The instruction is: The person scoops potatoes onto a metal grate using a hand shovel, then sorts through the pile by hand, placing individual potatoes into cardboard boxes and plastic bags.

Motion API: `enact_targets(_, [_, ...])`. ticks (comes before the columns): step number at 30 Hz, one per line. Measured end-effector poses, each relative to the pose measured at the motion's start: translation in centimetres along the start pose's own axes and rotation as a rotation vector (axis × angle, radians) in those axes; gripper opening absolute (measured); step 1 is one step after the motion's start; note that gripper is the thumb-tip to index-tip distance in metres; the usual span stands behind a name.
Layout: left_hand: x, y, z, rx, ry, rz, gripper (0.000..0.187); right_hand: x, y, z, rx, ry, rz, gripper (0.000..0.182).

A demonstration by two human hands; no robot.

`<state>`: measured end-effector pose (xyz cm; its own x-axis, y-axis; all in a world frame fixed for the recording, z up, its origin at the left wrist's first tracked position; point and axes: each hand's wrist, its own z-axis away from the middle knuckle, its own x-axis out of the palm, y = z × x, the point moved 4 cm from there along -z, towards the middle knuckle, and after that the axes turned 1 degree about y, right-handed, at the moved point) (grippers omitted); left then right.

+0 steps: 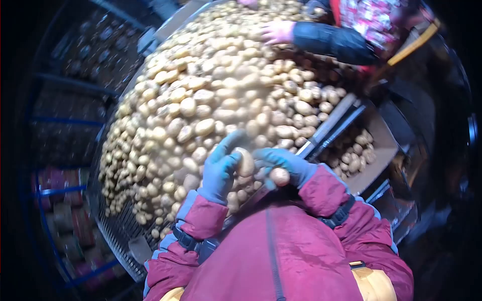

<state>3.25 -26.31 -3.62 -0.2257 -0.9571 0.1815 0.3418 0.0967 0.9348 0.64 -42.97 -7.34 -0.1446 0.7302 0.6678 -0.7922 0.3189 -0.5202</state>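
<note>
Along the left side of the frame stands a blue metal framework (70,121), its upper bays dim and indistinct, while pinkish and pale bundles (83,226) sit behind its bars at the lower left. A dark slatted metal edge (116,240) runs beside it at lower left, and right of centre a pale-walled open box (382,143) sits at an angle next to a long metal rail (331,124). Cool, bluish light is strongest toward the upper middle, with a small bright blue-white glare (472,129) at the far right amid dark, blurred surroundings.
</note>
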Motion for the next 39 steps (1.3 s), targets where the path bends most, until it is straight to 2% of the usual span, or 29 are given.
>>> enact_targets(1, [2.1, -0.3, 0.4, 0.035, -0.059, -0.083, 0.055, 0.5, 0.1, 0.6, 0.054, 0.04, 0.019, 0.039])
enact_targets(3, [5.7, 1.3, 1.2, 0.023, -0.115, -0.297, 0.052, -2.8, 4.1, -1.1, -0.224, 0.008, 0.063, 0.043])
enact_targets(4, [6.2, 0.9, 0.8, 0.118, -0.212, -0.281, 0.047, -3.0, 3.4, 1.7, -0.226, 0.068, 0.004, 0.035])
enact_targets(5, [7.1, 0.6, 0.6, 0.105, -0.198, -0.329, 0.045, -3.2, 2.7, 4.6, -0.232, 0.127, -0.055, 0.03])
enact_targets(6, [7.5, 0.2, 0.3, 0.137, -0.24, -0.365, 0.043, -4.9, 3.3, 6.8, -0.267, 0.17, -0.123, 0.034])
enact_targets(8, [7.7, -0.9, -0.4, 0.168, -0.283, -0.409, 0.04, -10.5, 6.1, 9.1, -0.597, 0.348, -0.08, 0.035])
enact_targets(10, [7.5, -1.7, -1.1, 0.132, -0.295, -0.388, 0.039, -13.0, 7.7, 16.2, -0.73, 0.79, -0.007, 0.027])
enact_targets(11, [7.3, -2.1, -1.4, 0.097, -0.304, -0.359, 0.039, -15.5, 9.4, 19.1, -0.733, 0.908, -0.276, 0.028])
enact_targets(13, [6.8, -3.5, -2.1, 0.04, -0.314, -0.294, 0.038, -16.8, 11.2, 27.4, -0.836, 1.413, 0.138, 0.033])
enact_targets(14, [6.7, -3.8, -2.2, 0.033, -0.333, -0.32, 0.038, -18.9, 13.3, 30.7, -0.842, 1.551, 0.101, 0.034])
enact_targets(15, [6.7, -4.0, -2.3, 0.026, -0.35, -0.35, 0.038, -18.2, 13.6, 33.6, -1.021, 1.544, -0.067, 0.031])
enact_targets(16, [7.0, -4.4, -2.3, -0.001, -0.367, -0.327, 0.038, -21.5, 16.5, 37.0, -0.806, 1.821, 0.124, 0.03])
enact_targets(17, [7.2, -4.7, -2.3, -0.027, -0.382, -0.302, 0.038, -21.4, 16.9, 38.9, -0.925, 1.803, -0.046, 0.032])
enact_targets(18, [7.5, -4.9, -2.2, -0.054, -0.393, -0.277, 0.038, -22.4, 18.0, 40.8, -0.963, 1.883, -0.063, 0.036])
enact_targets(19, [7.7, -5.0, -2.1, -0.054, -0.404, -0.283, 0.038, -24.6, 19.5, 43.0, -0.846, 2.015, 0.089, 0.038])
enact_targets(21, [7.9, -5.0, -1.8, -0.05, -0.417, -0.297, 0.038, -25.5, 20.3, 44.7, -1.013, 2.143, -0.015, 0.039])
enact_targets(24, [6.6, -5.0, -2.0, -0.048, -0.395, -0.329, 0.038, -29.5, 23.3, 46.8, -0.659, 2.454, 0.381, 0.045])
enact_targets(27, [4.0, -5.2, -2.5, -0.039, -0.35, -0.365, 0.039, -34.6, 28.3, 47.4, -0.103, 2.188, 0.372, 0.052])
enact_targets(28, [3.3, -4.8, -2.5, -0.03, -0.339, -0.389, 0.039, -33.5, 27.3, 46.6, -0.176, 2.188, 0.324, 0.058])
enact_targets(29, [3.1, -4.3, -2.2, -0.02, -0.322, -0.361, 0.039, -31.9, 26.5, 45.9, -0.105, 2.275, 0.411, 0.058])
enact_targets(31, [1.4, -4.1, -2.2, -0.023, -0.221, -0.277, 0.033, -36.7, 28.6, 45.0, 0.052, 2.276, 0.746, 0.055])
enact_targets(33, [0.0, -3.3, -2.2, 0.051, -0.174, -0.489, 0.036, -37.9, 27.0, 42.7, -0.239, 2.131, 0.628, 0.052])
enact_targets(35, [-0.9, -2.7, -1.3, -0.018, -0.091, -0.353, 0.033, -40.7, 24.6, 38.6, -0.677, 1.829, 0.391, 0.038])
enact_targets(36, [-2.9, -3.6, -1.8, 0.029, -0.104, -0.462, 0.032, -38.0, 20.8, 34.9, -0.648, 1.708, 0.215, 0.033])
enact_targets(37, [-3.5, -3.1, -1.2, 0.057, -0.024, -0.492, 0.031, -33.7, 16.4, 31.8, -0.599, 1.586, 0.054, 0.029])
enact_targets(38, [-5.0, -2.3, -1.5, 0.382, 0.027, -0.76, 0.03, -33.3, 14.6, 27.9, -0.637, 1.452, 0.062, 0.029])
enact_targets(39, [-5.6, 0.2, -1.3, 0.438, 0.145, -0.798, 0.032, -32.9, 12.9, 25.1, -0.667, 1.335, 0.069, 0.029])
